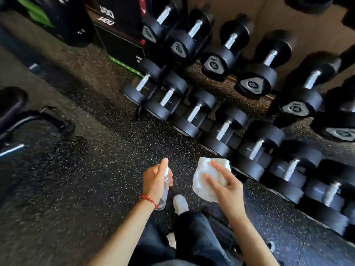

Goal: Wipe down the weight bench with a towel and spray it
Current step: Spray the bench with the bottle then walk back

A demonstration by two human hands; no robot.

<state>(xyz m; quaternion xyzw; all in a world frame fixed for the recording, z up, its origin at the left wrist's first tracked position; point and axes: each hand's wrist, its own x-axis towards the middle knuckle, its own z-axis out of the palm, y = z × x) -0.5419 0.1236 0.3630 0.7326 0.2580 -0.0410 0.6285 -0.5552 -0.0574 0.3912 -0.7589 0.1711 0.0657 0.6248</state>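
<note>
My left hand [155,181] grips a clear spray bottle [164,191], its white nozzle pointing away from me and a finger resting on top. A red cord bracelet circles that wrist. My right hand [226,186] holds a crumpled white towel [205,177] against the palm, fingers spread across the cloth. Both hands hover in front of me above the speckled black rubber floor [107,154]. At the far left edge a dark padded shape on a curved metal frame [17,116] shows, possibly part of the weight bench; I cannot tell for sure.
A two-tier rack of black dumbbells [226,116] with chrome handles runs diagonally from top centre to the lower right. Black plyo boxes [119,31] with green trim stand at the top left. My dark trouser legs and a white shoe [180,204] are below the hands.
</note>
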